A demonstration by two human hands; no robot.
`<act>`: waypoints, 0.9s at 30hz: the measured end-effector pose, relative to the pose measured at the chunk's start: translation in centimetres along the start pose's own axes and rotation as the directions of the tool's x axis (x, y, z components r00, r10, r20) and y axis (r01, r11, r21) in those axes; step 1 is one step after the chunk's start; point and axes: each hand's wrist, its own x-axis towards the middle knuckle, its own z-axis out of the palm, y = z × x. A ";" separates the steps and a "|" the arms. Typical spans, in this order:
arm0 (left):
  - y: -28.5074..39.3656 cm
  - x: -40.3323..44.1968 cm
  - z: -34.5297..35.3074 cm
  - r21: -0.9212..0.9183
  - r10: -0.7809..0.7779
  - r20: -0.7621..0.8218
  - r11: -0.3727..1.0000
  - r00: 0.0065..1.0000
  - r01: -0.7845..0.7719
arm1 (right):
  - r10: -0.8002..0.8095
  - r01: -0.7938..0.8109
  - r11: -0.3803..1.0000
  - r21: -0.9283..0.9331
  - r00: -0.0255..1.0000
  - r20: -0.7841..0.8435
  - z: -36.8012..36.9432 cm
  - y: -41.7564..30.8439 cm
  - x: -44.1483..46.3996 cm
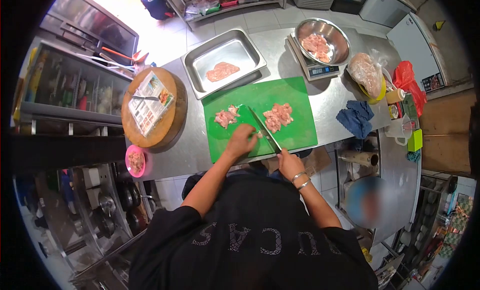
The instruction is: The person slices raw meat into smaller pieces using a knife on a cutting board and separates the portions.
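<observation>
My right hand [290,164] is closed round the handle of a kitchen knife [263,128], whose blade points away to the upper left over the green cutting board [295,97]. Just left of the blade, the curled fingers of my left hand [242,141] pinch a small piece of raw chicken [259,134]. One pile of cut raw chicken [226,117] lies beyond my left hand. To the right of the knife is a larger pile of chicken pieces [278,117].
A steel tray [192,65] holds a flat piece of chicken. A steel bowl [342,45] of chicken rests on a digital scale [322,71]. At left are a round wooden block [176,97] and a pink bowl [142,165]; at right, a blue cloth [355,118] and bagged meat [365,72].
</observation>
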 end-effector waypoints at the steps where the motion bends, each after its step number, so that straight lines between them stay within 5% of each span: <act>1: -0.4 0.1 -0.5 0.016 -0.076 -0.111 0.997 0.991 0.078 | 0.029 -0.029 1.000 0.003 1.000 -0.007 -1.8 -1.0 -0.7; 4: -3.4 1.9 -2.9 0.171 -0.223 -0.293 0.945 0.930 0.280 | 0.037 -0.037 0.999 0.027 0.999 -0.006 -2.6 -0.4 -2.2; 8: -4.3 4.4 -4.4 0.432 -0.208 -0.316 0.837 0.926 0.335 | 0.028 -0.024 0.999 -0.040 0.995 0.093 -1.8 0.7 -3.6; 14: -4.6 5.8 -3.5 0.380 -0.368 0.017 0.863 0.930 0.334 | 0.114 -0.115 0.993 -0.017 0.993 -0.027 -2.4 1.5 -2.5; 16: -4.2 5.2 -2.5 0.087 -0.276 -0.078 0.955 0.958 0.282 | 0.148 -0.149 0.989 -0.023 0.988 -0.033 -2.8 1.3 -2.5; 19: -2.9 3.7 -1.4 0.017 -0.138 -0.043 0.990 0.990 0.139 | 0.145 -0.146 0.988 -0.040 0.989 -0.038 -2.9 1.6 -2.8; 20: -2.4 2.8 -1.4 0.017 -0.140 -0.041 0.990 0.989 0.141 | 0.154 -0.154 0.988 -0.022 0.988 -0.012 -3.0 1.6 -3.0; 22: -1.8 1.0 -1.7 0.091 0.135 0.107 0.985 0.985 -0.145 | 0.163 -0.163 0.987 0.000 0.986 0.016 -3.1 1.5 -3.2; 27: -0.8 -2.1 -2.5 0.190 0.065 0.024 0.979 0.998 -0.068 | 0.094 -0.096 0.991 0.095 0.995 0.022 -3.4 0.9 -3.7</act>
